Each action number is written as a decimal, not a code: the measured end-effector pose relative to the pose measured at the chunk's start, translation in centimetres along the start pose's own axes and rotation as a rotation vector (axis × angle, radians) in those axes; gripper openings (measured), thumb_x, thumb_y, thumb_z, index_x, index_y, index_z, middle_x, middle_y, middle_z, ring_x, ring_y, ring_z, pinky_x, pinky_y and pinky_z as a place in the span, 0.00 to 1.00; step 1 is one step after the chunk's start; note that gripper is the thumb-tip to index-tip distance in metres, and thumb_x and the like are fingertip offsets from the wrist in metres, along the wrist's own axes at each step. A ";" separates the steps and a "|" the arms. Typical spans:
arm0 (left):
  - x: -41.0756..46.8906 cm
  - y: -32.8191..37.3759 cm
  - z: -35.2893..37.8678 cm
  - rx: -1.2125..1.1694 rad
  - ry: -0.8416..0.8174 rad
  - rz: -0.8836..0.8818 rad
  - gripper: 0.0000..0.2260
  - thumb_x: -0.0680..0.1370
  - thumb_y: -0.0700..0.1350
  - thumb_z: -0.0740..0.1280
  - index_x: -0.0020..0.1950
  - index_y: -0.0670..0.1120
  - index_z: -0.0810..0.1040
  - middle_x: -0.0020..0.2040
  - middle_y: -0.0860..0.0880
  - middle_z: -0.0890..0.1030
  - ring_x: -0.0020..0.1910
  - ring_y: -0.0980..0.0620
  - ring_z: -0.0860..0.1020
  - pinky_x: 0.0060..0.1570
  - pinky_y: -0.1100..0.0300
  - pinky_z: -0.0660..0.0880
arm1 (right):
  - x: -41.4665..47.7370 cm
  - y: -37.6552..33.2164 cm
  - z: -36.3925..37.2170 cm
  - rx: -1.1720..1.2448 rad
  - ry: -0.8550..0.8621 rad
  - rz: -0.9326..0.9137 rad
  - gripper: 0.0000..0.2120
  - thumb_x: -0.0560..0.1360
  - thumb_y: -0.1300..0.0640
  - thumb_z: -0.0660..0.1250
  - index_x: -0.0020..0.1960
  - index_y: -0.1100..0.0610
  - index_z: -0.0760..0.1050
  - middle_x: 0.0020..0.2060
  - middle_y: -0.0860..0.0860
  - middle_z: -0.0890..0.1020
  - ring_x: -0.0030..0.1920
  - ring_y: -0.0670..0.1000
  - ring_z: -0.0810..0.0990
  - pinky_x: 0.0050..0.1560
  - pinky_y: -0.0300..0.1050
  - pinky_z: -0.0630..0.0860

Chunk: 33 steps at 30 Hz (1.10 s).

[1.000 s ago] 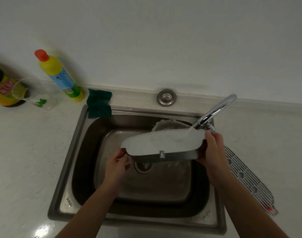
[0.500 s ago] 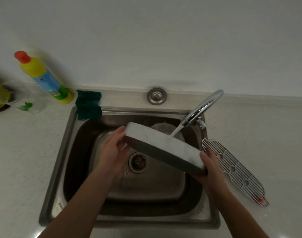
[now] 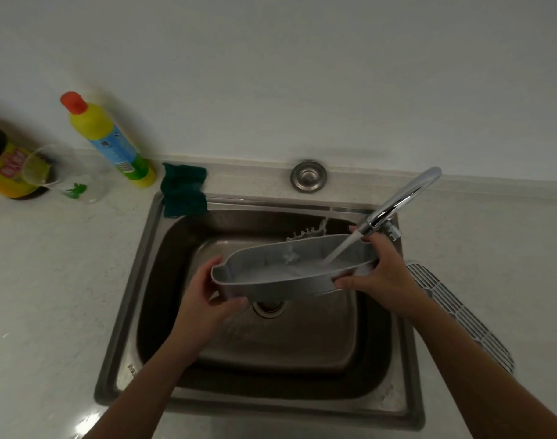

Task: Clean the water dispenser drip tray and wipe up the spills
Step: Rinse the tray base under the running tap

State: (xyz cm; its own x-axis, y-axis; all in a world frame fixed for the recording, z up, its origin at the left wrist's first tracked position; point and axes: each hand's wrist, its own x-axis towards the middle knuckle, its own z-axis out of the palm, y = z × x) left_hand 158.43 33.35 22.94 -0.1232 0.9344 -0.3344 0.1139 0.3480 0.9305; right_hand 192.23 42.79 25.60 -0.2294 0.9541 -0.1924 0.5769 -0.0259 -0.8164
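The grey drip tray [image 3: 280, 282] is held open side up over the steel sink [image 3: 134, 305]. My left hand [image 3: 204, 296] grips its left end and my right hand [image 3: 381, 274] grips its right end. Water runs from the chrome faucet [image 3: 397, 198] into the right part of the tray and splashes at its back rim. The tray's white grille [image 3: 461, 315] lies on the counter to the right of the sink, partly behind my right forearm.
A dark green cloth [image 3: 183, 193] hangs over the sink's back left corner. On the counter at the left stand a yellow bottle with a red cap [image 3: 109, 141], a clear glass [image 3: 65, 175] and a dark bottle [image 3: 4, 166]. A round metal cap [image 3: 309, 176] sits behind the sink.
The tray was bottom side up and tilted under the water. Now it is turned open side up and held nearly level, with the stream falling inside it.
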 end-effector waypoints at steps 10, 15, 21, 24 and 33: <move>2.2 0.9 0.4 0.095 -0.239 -0.009 0.38 0.59 0.54 0.83 0.66 0.67 0.73 0.63 0.61 0.80 0.63 0.59 0.79 0.53 0.62 0.81 | -3.0 -1.0 -2.7 -0.066 0.099 -0.108 0.46 0.60 0.40 0.82 0.73 0.37 0.63 0.64 0.36 0.70 0.65 0.39 0.70 0.60 0.40 0.73; 3.3 5.8 -0.2 0.014 -0.278 0.146 0.29 0.66 0.51 0.78 0.66 0.63 0.76 0.61 0.56 0.81 0.61 0.53 0.81 0.49 0.61 0.82 | -6.1 0.9 0.4 0.244 0.049 0.186 0.47 0.58 0.45 0.85 0.73 0.37 0.67 0.61 0.30 0.73 0.58 0.34 0.76 0.49 0.40 0.81; 4.4 9.5 1.0 0.269 -0.185 0.392 0.28 0.67 0.56 0.79 0.64 0.69 0.74 0.59 0.63 0.81 0.58 0.60 0.80 0.49 0.70 0.78 | -5.6 1.3 4.4 0.355 -0.117 0.428 0.47 0.65 0.52 0.83 0.78 0.44 0.63 0.72 0.49 0.72 0.67 0.51 0.77 0.65 0.55 0.79; 4.6 9.7 1.6 0.549 -0.189 0.487 0.31 0.66 0.63 0.77 0.68 0.63 0.73 0.57 0.63 0.81 0.55 0.61 0.81 0.50 0.67 0.79 | -4.3 1.6 3.6 0.085 -0.064 0.435 0.38 0.72 0.53 0.79 0.77 0.50 0.67 0.72 0.50 0.73 0.70 0.53 0.74 0.69 0.56 0.75; 3.7 9.4 0.5 0.837 0.030 0.561 0.39 0.67 0.66 0.75 0.74 0.52 0.71 0.63 0.52 0.81 0.55 0.59 0.76 0.56 0.62 0.73 | 1.1 0.8 -1.4 -0.233 0.050 0.319 0.18 0.81 0.56 0.67 0.70 0.57 0.74 0.60 0.55 0.81 0.55 0.53 0.82 0.59 0.54 0.80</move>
State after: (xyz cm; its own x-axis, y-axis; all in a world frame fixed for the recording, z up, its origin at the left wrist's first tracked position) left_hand 159.52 40.15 30.41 0.1377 0.9813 0.1342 0.8175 -0.1891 0.5440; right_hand 193.54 44.20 25.46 0.0246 0.9226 -0.3849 0.7766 -0.2601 -0.5738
